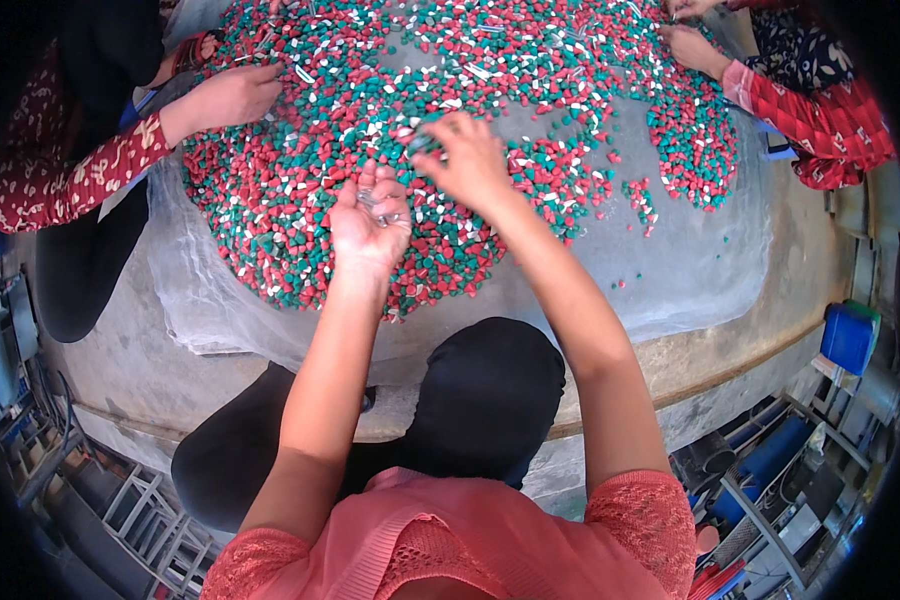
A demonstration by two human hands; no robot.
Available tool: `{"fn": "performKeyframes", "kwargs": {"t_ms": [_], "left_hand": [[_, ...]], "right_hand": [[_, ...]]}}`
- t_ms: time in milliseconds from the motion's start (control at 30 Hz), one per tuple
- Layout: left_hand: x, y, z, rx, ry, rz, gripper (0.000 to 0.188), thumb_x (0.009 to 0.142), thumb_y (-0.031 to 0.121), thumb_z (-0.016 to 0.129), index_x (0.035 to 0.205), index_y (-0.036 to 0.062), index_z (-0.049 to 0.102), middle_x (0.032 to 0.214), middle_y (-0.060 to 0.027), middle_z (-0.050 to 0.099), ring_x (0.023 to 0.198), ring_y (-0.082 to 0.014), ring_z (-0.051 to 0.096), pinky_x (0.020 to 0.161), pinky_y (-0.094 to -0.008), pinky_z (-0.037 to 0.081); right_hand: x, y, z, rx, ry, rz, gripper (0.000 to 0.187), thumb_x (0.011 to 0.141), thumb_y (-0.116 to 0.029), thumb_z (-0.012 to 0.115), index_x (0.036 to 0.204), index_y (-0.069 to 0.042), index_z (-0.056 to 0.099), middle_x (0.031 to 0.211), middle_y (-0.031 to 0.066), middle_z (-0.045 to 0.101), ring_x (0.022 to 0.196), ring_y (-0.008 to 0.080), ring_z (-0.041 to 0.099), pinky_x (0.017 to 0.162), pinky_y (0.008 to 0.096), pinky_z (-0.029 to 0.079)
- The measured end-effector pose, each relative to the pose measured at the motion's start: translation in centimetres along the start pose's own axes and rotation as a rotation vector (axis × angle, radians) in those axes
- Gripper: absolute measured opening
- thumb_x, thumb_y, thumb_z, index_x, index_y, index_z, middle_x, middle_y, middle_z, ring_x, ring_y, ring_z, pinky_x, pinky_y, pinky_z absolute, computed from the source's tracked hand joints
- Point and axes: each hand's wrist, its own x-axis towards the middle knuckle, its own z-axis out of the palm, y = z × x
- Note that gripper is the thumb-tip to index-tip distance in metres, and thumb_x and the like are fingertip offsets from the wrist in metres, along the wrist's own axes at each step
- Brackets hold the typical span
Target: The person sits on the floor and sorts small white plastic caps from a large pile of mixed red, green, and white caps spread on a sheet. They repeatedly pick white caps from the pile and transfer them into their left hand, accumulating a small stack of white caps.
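Observation:
A wide heap of small red, green and white plastic pieces (300, 170) lies on a clear plastic sheet (690, 270) spread over the concrete floor. My left hand (370, 215) is cupped palm up over the near edge of the heap, holding a few small clear and metallic bits. My right hand (467, 160) reaches forward, fingers bent down onto the pieces, pinching at them just beyond my left hand.
Another person's hand (232, 95) in a red patterned sleeve works the heap at the left. A second person's hands (692, 45) pick at the far right. A blue box (850, 335) and metal racks (150, 520) stand along the lower edges. My knees in black cloth (490, 390) rest on the floor.

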Motion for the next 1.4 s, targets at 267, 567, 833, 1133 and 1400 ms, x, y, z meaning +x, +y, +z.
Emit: {"fn": "performKeyframes", "kwargs": {"t_ms": [267, 567, 833, 1133, 1400], "left_hand": [[-2.1, 3.6, 1.8, 0.062, -0.088, 0.061, 0.029, 0.095, 0.026, 0.032, 0.086, 0.0036, 0.048, 0.067, -0.0036, 0.04, 0.045, -0.0089, 0.032, 0.034, -0.021, 0.02], [-2.9, 3.6, 1.0, 0.097, -0.036, 0.055, 0.028, 0.095, 0.03, 0.034, 0.083, 0.0069, 0.046, 0.064, -0.0027, 0.041, 0.041, -0.0075, 0.03, 0.032, -0.0199, 0.02], [-2.8, 3.6, -0.2, 0.134, 0.007, 0.081, 0.024, 0.094, 0.027, 0.037, 0.085, 0.0064, 0.047, 0.067, -0.0031, 0.042, 0.041, -0.0068, 0.029, 0.032, -0.0194, 0.02], [-2.0, 2.9, -1.0, 0.156, 0.011, 0.02, 0.025, 0.094, 0.028, 0.038, 0.085, 0.0063, 0.047, 0.066, -0.0033, 0.043, 0.041, -0.0072, 0.031, 0.032, -0.0194, 0.02], [-1.9, 4.9, -0.2, 0.133, -0.002, 0.075, 0.028, 0.094, 0.03, 0.036, 0.082, 0.0075, 0.046, 0.065, -0.0028, 0.043, 0.043, -0.0075, 0.032, 0.032, -0.019, 0.021]], "right_hand": [[0.5, 0.0, -3.5, 0.651, -0.207, -0.007, 0.022, 0.081, -0.028, 0.06, 0.093, -0.009, 0.065, 0.093, 0.0077, 0.064, 0.085, 0.025, 0.062, 0.075, 0.0355, 0.049], [11.3, 7.2, -2.2, -0.317, -0.04, 0.123, 0.022, 0.078, -0.019, 0.056, 0.098, -0.014, 0.064, 0.105, 0.0117, 0.058, 0.09, 0.0307, 0.06, 0.076, 0.0405, 0.049], [12.4, 7.1, -1.7, -0.516, -0.133, -0.049, 0.018, 0.079, -0.011, 0.049, 0.091, -0.007, 0.061, 0.098, 0.0145, 0.061, 0.084, 0.0311, 0.063, 0.071, 0.0395, 0.051], [8.5, 12.1, -3.1, 0.85, -0.038, 0.237, 0.03, 0.08, -0.016, 0.054, 0.106, -0.001, 0.057, 0.089, 0.0069, 0.061, 0.08, 0.0169, 0.06, 0.067, 0.0285, 0.048], [4.6, 8.2, -2.7, 0.842, -0.3, 0.245, 0.023, 0.078, -0.012, 0.061, 0.099, -0.004, 0.06, 0.072, -0.0002, 0.053, 0.066, 0.0092, 0.049, 0.058, 0.0242, 0.04]]}}
